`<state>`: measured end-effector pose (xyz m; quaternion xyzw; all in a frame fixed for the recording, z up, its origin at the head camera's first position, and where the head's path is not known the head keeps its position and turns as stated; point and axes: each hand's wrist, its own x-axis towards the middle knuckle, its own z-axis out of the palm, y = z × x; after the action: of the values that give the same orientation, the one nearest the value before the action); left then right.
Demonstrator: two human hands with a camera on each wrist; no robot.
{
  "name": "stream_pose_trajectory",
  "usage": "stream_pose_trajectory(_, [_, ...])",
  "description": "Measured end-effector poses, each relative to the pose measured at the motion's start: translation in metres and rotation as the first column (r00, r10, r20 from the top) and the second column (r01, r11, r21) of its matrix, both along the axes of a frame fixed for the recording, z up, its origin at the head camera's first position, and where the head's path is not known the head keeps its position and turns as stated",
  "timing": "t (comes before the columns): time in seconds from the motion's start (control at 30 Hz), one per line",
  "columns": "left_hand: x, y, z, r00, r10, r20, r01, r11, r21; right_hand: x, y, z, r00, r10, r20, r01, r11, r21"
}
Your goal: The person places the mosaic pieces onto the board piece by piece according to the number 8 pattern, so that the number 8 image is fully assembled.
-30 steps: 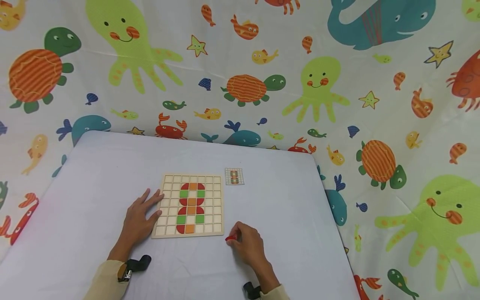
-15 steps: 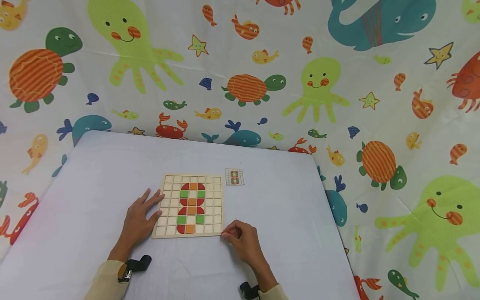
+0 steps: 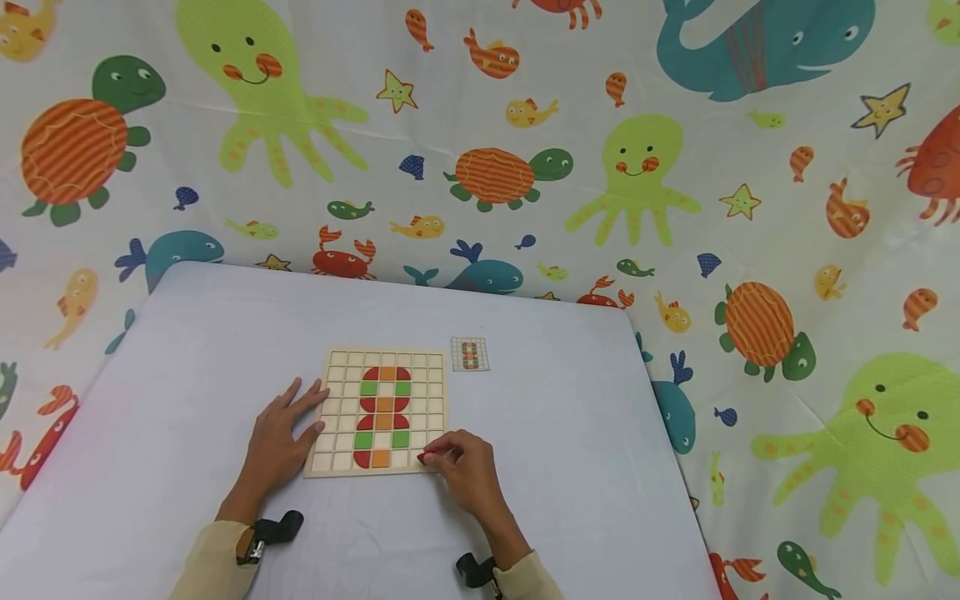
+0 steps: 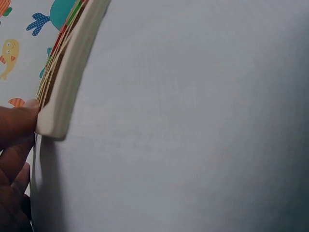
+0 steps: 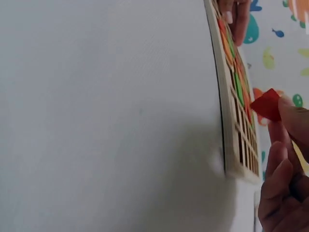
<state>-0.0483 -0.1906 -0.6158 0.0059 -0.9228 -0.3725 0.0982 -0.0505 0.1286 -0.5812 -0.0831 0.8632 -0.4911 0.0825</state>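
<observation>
A wooden grid board (image 3: 317,461) lies on the table, with red, green and orange tiles set in its middle columns in a figure-eight shape. The left hand (image 3: 276,437) rests at the board's left edge, fingers spread and fairly straight, the thumb and fingertips touching the frame. Between thumb and fingers the right hand (image 3: 467,473) pinches a red tile (image 5: 268,105) with a pointed corner. That hand is over the board's lower right corner. In the bottom row, a red rounded tile (image 3: 362,459) and an orange tile (image 3: 381,458) sit side by side.
A small pattern card (image 3: 470,354) showing a similar coloured figure lies beyond the board's upper right corner. The white table (image 3: 585,417) ends at a patterned cloth (image 3: 525,83) with sea animals behind and to the right.
The right hand has moved left and slightly up with the red tile, from beside the board to over its lower right corner. The left hand stays in place.
</observation>
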Motion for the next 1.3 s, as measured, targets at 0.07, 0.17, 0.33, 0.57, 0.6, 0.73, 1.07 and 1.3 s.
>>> stream_pose_trajectory(0.07, [0.0,0.0,0.002,1.0,-0.003,-0.002,0.003,1.0,0.005,-0.002,-0.008,0.0,1.0,0.005,0.009,-0.005,1.0,-0.019])
stream_pose_trajectory(0.17, [0.001,-0.001,0.003,1.0,-0.005,0.006,0.005,1.0,0.003,-0.005,-0.021,-0.001,1.0,-0.003,0.015,0.003,1.0,-0.001])
stream_pose_trajectory(0.33, [0.004,-0.003,0.002,1.0,-0.004,0.01,0.004,1.0,-0.001,-0.005,-0.039,-0.001,0.999,-0.045,0.018,0.043,0.994,0.098])
stream_pose_trajectory(0.57, [0.005,-0.004,0.003,1.0,-0.001,0.014,0.001,1.0,-0.006,-0.002,-0.052,0.001,0.994,-0.109,0.019,0.103,0.971,0.214])
stream_pose_trajectory(0.6, [0.005,-0.005,0.003,1.0,0.0,0.017,0.0,1.0,-0.005,-0.001,-0.054,0.001,0.993,-0.114,0.019,0.107,0.97,0.22])
stream_pose_trajectory(0.73, [0.006,-0.006,0.003,1.0,0.003,0.029,-0.003,1.0,-0.001,0.0,-0.058,0.0,0.993,-0.118,0.017,0.111,0.962,0.249])
stream_pose_trajectory(1.07, [0.006,-0.008,0.001,0.999,0.003,0.033,-0.003,1.0,-0.002,0.001,-0.063,0.0,0.996,-0.085,-0.041,0.093,0.959,0.267])
stream_pose_trajectory(1.3, [0.006,-0.008,0.003,0.999,0.004,0.041,-0.004,1.0,-0.005,-0.001,-0.066,-0.001,0.996,-0.053,-0.072,0.07,0.965,0.254])
